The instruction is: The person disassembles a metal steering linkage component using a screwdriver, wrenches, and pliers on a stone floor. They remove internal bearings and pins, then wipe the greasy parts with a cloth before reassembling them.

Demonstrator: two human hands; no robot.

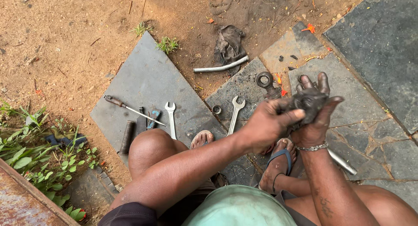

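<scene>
Hands together, left hand [265,123] clamped on greasy metal part [308,102], right hand [318,117] cupping it, fingers half-open

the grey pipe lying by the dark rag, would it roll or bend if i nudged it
The grey pipe looks like rigid metal, so it probably won't flex. Being round, it may roll, though one end touches the dark rag and the dirt looks uneven.

Single head view, steeply downward, close over hands, knees, paving

two spanners [170,117] | screwdriver [130,108] | metal tube [220,66] | dark rag [228,43]
</scene>
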